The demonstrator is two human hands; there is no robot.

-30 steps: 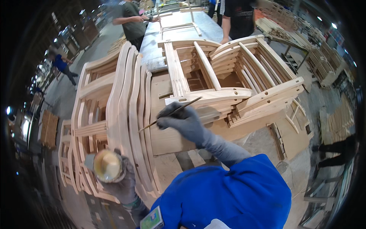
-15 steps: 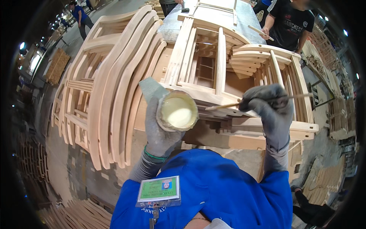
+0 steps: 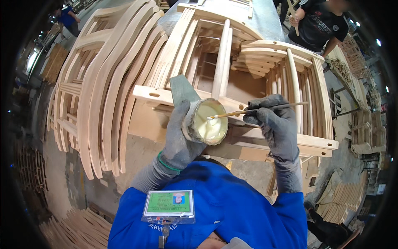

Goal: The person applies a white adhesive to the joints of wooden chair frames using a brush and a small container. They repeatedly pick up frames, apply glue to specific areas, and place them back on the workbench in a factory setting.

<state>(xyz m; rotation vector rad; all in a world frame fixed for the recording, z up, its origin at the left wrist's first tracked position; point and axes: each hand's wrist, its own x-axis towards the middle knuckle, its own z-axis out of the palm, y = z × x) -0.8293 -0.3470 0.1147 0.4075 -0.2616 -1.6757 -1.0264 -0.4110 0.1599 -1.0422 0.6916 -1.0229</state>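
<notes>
Grey-gloved left hand wrapped around a small round pot of pale cream glue, just in front of the pale wooden chair frame. Grey-gloved right hand pinching a thin wooden stick, tip dipped into the pot, right of it.

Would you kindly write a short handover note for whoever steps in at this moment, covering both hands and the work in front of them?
Left hand: gloved, gripping a small cup of pale glue, tilted toward the person.
Right hand: gloved, holding a thin stick with its tip dipped in the glue.
Work: bare wooden chair frames lie on the bench just beyond the hands; more curved frames are stacked on the left.
Done: stick is loaded with glue.
Left: no glue is visible on the frames yet; which joints need it cannot be told.
</notes>
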